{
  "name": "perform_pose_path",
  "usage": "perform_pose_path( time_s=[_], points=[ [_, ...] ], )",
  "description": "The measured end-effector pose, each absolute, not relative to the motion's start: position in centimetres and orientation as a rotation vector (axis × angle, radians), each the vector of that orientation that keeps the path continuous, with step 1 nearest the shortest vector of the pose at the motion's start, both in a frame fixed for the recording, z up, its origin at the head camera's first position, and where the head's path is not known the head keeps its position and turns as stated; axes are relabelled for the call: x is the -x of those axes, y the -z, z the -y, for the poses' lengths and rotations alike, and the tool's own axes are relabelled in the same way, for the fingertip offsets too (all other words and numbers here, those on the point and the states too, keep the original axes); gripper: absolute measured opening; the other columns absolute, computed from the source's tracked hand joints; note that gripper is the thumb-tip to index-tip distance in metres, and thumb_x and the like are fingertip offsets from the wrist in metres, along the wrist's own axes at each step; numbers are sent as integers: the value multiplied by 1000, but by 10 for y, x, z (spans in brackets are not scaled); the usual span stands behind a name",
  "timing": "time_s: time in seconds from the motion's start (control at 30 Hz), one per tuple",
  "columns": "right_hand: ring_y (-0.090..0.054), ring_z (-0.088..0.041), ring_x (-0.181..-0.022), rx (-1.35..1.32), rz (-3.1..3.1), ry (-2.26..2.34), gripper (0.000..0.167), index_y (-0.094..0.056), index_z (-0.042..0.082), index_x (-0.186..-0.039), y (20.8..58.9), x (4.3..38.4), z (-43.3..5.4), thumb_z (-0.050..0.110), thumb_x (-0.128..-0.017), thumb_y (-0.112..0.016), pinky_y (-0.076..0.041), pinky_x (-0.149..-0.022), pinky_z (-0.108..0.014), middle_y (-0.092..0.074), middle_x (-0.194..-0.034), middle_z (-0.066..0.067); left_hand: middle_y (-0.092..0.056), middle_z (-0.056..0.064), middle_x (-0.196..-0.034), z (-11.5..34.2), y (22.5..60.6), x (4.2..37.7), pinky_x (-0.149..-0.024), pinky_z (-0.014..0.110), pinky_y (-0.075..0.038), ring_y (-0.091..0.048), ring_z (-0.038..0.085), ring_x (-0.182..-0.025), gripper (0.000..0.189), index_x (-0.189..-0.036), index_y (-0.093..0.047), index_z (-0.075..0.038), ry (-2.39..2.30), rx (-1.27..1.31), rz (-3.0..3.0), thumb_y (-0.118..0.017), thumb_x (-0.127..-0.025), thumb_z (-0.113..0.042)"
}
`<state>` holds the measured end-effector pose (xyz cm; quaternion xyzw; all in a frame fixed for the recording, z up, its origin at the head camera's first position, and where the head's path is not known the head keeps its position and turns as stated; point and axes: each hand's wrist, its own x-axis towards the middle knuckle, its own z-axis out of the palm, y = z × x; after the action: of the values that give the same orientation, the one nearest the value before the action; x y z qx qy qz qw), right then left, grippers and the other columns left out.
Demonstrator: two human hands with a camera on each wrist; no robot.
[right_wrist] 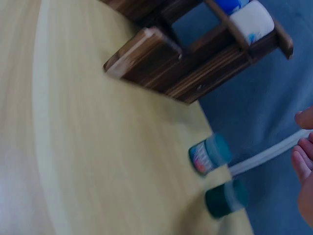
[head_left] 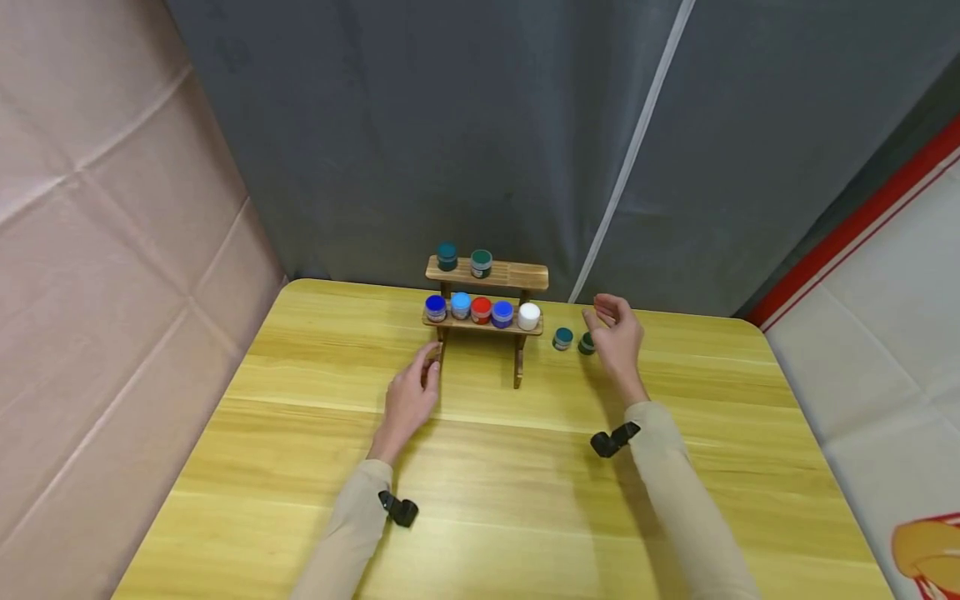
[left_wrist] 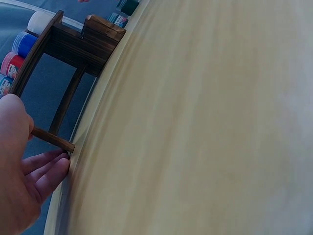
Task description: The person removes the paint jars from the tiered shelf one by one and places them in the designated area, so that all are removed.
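Observation:
A two-tier wooden rack (head_left: 487,271) stands at the back of the table with small paint jars on it. My left hand (head_left: 408,396) is at its left leg; in the left wrist view the thumb and fingers (left_wrist: 54,176) grip either side of that leg (left_wrist: 55,139). Right of the rack, my right hand (head_left: 617,337) hovers over the tabletop, fingers loosely bent around nothing. Close by it on the table are a teal-lidded jar (head_left: 562,338) and a dark green jar (head_left: 587,343), the latter partly hidden by the hand in the head view.
The upper tier carries a teal jar (head_left: 447,257) and a green jar (head_left: 482,263). Along the lower tier are several jars, among them a red one (head_left: 481,311) and a white one (head_left: 528,317). A grey curtain (head_left: 450,125) hangs behind the wooden table (head_left: 487,500).

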<state>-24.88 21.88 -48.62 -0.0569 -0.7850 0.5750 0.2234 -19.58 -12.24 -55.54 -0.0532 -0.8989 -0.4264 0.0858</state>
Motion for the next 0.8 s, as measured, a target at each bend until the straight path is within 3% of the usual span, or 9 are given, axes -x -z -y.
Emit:
perform_pose_path(
  time_s=[0.2, 0.43, 0.6, 0.8],
  points=[
    [-64, -36, -116, 102, 2110, -1628, 37, -63, -7, -122, 469, 254, -208, 7, -90, -75, -51, -104, -41, -66, -124, -23, -65, 7, -85, 122, 556, 196, -58, 33, -46, -56, 20, -67, 43, -150, -47, -29, 1276, 161, 2680, -47, -107, -29],
    [-67, -28, -110, 96, 2100, -1618, 34, -64, -6, -121, 450, 257, -192, 7, -91, -74, -54, -98, -29, -67, -120, -22, -66, 7, -88, 123, 555, 196, -61, 33, -47, -57, 21, -71, 43, -150, -47, -30, 1257, 138, 2693, -46, -107, -30],
    [-67, -29, -113, 71, 2115, -1619, 36, -64, -3, -123, 440, 258, -183, 12, -92, -74, -54, -100, -33, -68, -122, -19, -61, 6, -81, 122, 556, 196, -58, 33, -45, -54, 21, -67, 43, -150, -47, -30, 1275, 145, 2692, -46, -107, -29],
    [-64, -37, -118, 28, 2088, -1669, 36, -62, -8, -124, 423, 257, -168, 6, -92, -72, -53, -103, -36, -66, -125, -24, -61, 5, -81, 123, 556, 196, -57, 33, -45, -54, 19, -66, 43, -150, -47, -29, 1276, 159, 2681, -47, -107, -28]
  ],
)
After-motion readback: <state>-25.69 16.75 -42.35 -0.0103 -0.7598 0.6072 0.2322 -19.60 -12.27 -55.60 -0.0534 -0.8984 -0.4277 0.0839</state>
